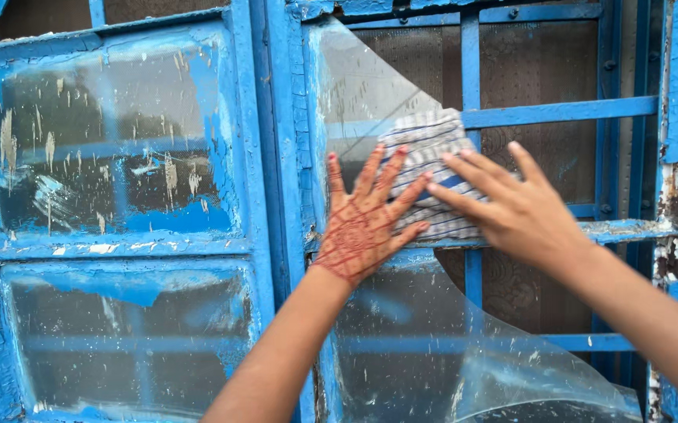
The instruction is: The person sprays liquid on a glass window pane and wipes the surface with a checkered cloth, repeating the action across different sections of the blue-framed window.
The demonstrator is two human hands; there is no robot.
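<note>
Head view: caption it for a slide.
Both hands, left and right, press a striped cloth on broken glass in a blue window.

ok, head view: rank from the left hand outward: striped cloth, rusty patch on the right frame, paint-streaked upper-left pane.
1. striped cloth: under the left hand's fingertips.
2. paint-streaked pane: upper left.
3. rusty patch: far right frame.

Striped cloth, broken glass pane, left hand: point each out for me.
striped cloth [425,133], head view, upper folded part.
broken glass pane [417,345], head view, lower shard.
left hand [362,231], head view, back of hand.
</note>
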